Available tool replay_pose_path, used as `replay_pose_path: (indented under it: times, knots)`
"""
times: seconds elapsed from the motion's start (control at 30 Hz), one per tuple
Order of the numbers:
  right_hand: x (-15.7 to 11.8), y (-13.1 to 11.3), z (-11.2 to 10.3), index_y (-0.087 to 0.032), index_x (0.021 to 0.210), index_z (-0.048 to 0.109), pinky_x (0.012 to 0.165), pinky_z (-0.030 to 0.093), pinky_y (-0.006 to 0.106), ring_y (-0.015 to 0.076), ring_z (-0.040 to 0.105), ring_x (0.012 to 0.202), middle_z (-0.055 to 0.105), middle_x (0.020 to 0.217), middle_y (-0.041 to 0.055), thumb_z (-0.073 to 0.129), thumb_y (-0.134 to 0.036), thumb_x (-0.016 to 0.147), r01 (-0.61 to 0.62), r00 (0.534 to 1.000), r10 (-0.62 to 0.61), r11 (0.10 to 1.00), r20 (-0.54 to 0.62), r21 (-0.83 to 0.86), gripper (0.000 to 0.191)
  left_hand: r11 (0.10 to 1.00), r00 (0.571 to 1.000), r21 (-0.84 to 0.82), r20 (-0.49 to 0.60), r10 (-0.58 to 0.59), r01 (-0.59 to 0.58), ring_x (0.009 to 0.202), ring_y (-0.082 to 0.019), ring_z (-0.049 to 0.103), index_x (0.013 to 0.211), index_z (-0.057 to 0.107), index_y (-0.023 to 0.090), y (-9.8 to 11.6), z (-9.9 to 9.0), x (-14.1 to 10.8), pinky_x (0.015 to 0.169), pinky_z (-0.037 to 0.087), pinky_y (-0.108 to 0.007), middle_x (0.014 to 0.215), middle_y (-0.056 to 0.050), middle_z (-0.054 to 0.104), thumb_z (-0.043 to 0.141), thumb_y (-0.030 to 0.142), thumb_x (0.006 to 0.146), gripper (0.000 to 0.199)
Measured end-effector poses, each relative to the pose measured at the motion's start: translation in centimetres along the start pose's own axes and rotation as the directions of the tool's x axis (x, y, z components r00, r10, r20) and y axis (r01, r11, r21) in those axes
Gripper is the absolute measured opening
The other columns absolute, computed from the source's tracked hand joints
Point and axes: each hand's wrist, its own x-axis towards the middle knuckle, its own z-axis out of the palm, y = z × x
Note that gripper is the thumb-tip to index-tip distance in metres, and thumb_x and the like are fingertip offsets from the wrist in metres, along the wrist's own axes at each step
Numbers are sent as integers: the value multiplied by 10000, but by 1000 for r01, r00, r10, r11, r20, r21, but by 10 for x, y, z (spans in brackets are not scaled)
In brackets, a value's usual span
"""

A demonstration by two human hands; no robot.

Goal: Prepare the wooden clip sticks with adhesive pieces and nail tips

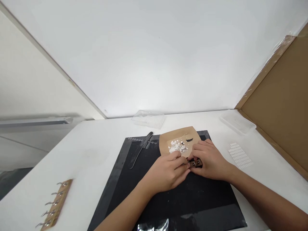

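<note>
Over the black mat (192, 199), my two hands meet at a small brown strip (196, 163) with round metal fittings. My right hand (209, 158) is closed around it, fingers on the far side and thumb on the near side. The fingers of my left hand (167, 171) are pinched at the strip's left end; whether a smaller piece sits between them is hidden. Just beyond my hands lies a brown paper sheet (166, 141) with a pile of small white pieces (178, 146) and a dark sliver (189, 140) on it.
On the mat's left rests a long dark nail file (139, 150). A wooden strip with several metal clips (56, 203) stands at the table's left. Clear plastic cases (150, 119) lie along the back. To the right are a sheet of white tabs (240, 155) and a cardboard panel (281, 96).
</note>
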Motion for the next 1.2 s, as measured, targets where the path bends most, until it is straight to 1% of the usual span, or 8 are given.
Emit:
replay_pose_path:
  times: [0.17,0.23,0.3,0.47,0.57,0.8,1.03,1.2]
  knots:
    - [0,4,1,-247,943,704,805,283,374,225,612,924,716,920,8,878,-341,815,39,999,-39,999,7,-33,236,966,967,207,-232,-106,156,808,-197,660,879,692,229,-22,-13,-7,822,584,-368,899,-6,764,610,159,995,158]
    - [-1,5,1,-248,955,702,805,280,376,224,606,922,718,926,9,866,-316,820,58,998,-57,997,6,-44,224,856,890,324,-354,-286,404,841,-237,647,839,675,209,-35,-15,-14,735,553,-368,842,-38,756,641,194,976,142]
    - [-1,5,1,-246,957,699,805,280,377,219,603,923,721,932,8,852,-295,830,70,998,-70,996,2,-51,205,672,767,381,-413,-491,635,920,-289,644,878,689,197,-50,-15,-24,645,500,-356,813,-70,746,610,229,990,141]
    - [-1,5,2,-242,949,693,802,283,374,214,599,912,716,909,3,835,-282,845,91,996,-91,994,2,-53,181,411,506,374,-202,-839,831,1092,-363,610,963,715,187,-72,-18,-41,599,453,-356,966,-122,755,531,235,964,191]
    - [0,6,2,-236,940,688,801,285,371,213,598,906,711,888,5,813,-262,857,113,994,-113,992,1,-55,153,377,442,384,-92,-892,843,1140,-389,582,988,725,177,-73,-21,-43,660,495,-386,1050,-155,731,539,292,953,221]
    - [0,6,2,-233,945,687,809,289,373,218,596,914,712,886,11,798,-276,877,127,992,-127,990,9,-64,137,509,525,351,55,-849,786,1112,-364,580,983,725,181,-69,-21,-40,745,521,-418,1098,-151,691,527,276,943,223]
    - [0,5,1,-230,954,671,830,301,373,217,597,929,715,914,8,782,-294,892,127,992,-126,989,26,-74,142,817,785,-85,346,-513,571,1026,-275,595,982,716,213,-70,-28,-36,928,500,-427,1032,-69,667,683,290,854,153]
    - [0,4,-1,-228,936,663,833,306,374,216,592,917,713,908,13,765,-302,900,130,991,-127,987,39,-92,132,780,785,-222,399,-474,584,1033,-267,586,968,726,215,-75,-24,-38,908,493,-393,1016,-47,666,817,440,810,289]
